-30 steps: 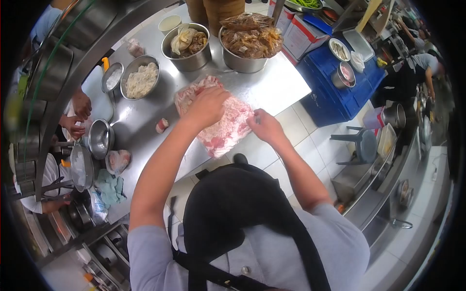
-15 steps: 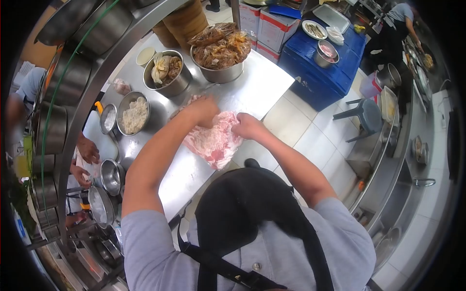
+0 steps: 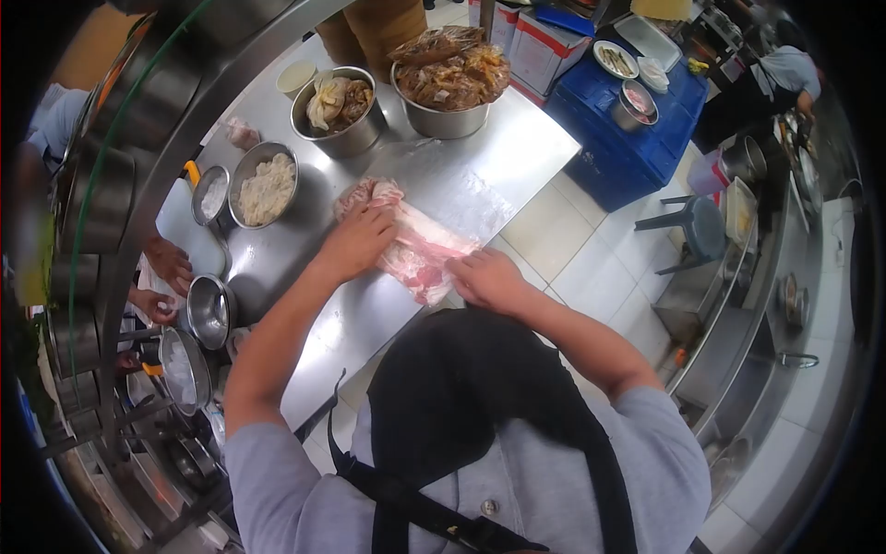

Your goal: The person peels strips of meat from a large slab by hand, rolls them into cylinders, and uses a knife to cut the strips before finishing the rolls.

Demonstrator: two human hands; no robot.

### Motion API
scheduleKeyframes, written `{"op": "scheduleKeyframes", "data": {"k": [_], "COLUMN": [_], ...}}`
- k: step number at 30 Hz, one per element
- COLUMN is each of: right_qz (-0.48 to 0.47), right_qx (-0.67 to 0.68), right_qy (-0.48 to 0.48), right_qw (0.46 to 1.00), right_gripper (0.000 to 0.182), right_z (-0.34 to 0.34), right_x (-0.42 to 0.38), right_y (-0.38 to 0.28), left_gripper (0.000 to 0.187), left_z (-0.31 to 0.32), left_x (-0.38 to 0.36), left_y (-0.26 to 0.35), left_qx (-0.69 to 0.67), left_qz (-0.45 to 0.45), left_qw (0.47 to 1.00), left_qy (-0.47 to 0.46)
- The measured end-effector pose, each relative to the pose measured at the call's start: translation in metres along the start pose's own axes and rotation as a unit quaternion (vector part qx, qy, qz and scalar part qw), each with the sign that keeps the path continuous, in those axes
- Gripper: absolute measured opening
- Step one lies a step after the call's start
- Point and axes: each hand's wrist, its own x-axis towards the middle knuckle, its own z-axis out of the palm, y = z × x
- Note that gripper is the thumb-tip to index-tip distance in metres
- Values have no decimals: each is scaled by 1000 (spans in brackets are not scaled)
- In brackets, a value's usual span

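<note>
A large slab of raw pink meat (image 3: 417, 242) lies folded on the steel table (image 3: 461, 175) in front of me. My left hand (image 3: 355, 242) presses down on its left part, fingers spread over the fold. My right hand (image 3: 486, 277) grips the near right edge of the meat by the table's front edge. Both hands touch the meat.
Two big steel bowls of bagged food (image 3: 449, 81) (image 3: 337, 111) stand at the table's back, a bowl of white shreds (image 3: 266, 185) at left. Another person's hands (image 3: 166, 268) work at far left near small bowls (image 3: 210, 309). A blue crate (image 3: 618, 138) and stool (image 3: 697, 231) stand at right.
The meat slab, spread flat earlier, has been folded over toward me into a narrower roll. Both hands came nearer the table's front edge. The camera shifted slightly.
</note>
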Motion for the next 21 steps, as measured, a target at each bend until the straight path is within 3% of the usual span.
{"op": "scheduleKeyframes", "data": {"k": [1,3,4,6,7,10,12,21], "right_qz": [-1,78,78,137,136,185,219,221], "right_qx": [2,72,73,44,45,88,85,120], "right_qy": [-3,16,13,53,51,51,38,55], "right_qw": [1000,994,994,988,988,977,971,966], "right_gripper": [24,23,23,21,21,22,26,25], "right_z": [-4,-9,-8,-7,-8,-13,-15,-11], "right_x": [-2,-5,-5,-2,0,9,13,15], "right_y": [-4,-10,-10,-8,-7,-5,-6,-4], "left_gripper": [19,24,24,30,30,33,21,14], "left_z": [1,0,-3,-7,-5,2,4,-2], "left_x": [-2,-1,1,5,8,20,27,38], "left_y": [3,13,15,16,15,7,2,5], "left_qx": [-2,-36,-38,-24,-25,-96,-131,-106], "left_qz": [-3,-151,-153,-142,-144,-175,-159,-149], "left_qw": [1000,988,987,984,983,977,978,983], "left_qy": [-1,-3,-4,107,107,76,31,-23]}}
